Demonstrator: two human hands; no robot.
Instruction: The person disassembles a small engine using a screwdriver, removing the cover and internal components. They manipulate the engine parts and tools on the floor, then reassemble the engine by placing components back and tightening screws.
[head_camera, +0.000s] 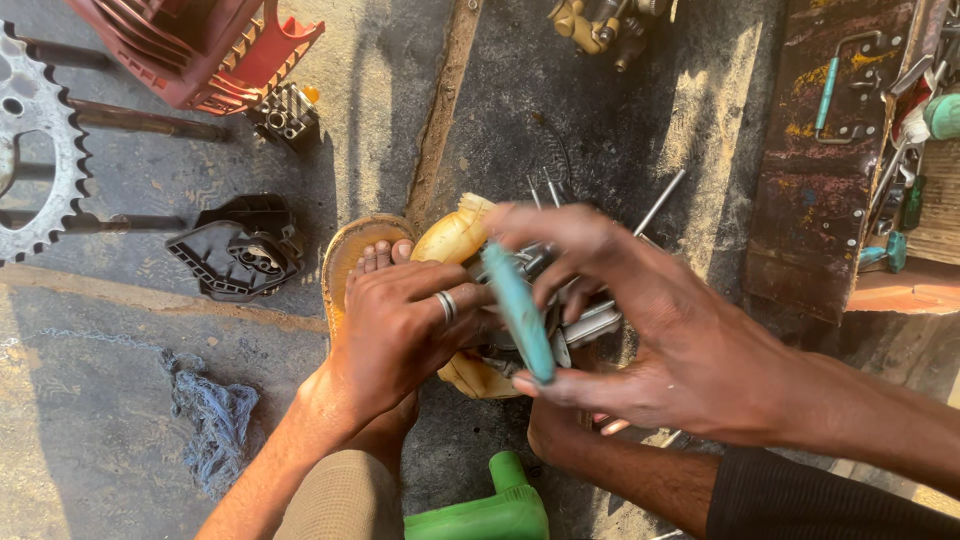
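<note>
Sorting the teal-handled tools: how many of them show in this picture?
4, possibly more hidden in the clutter: one in the right hand, its teal handle over the engine part; one on the rusty plate; two in the toolbox.

stained concrete floor (130, 400), hard sunlight, long shadows, rusty metal panel (815, 190)

A repair workshop is shown: a sprocket (30, 150) at nine o'clock, hand tools (905, 170) at two, oil-stained concrete floor (110, 400).
</note>
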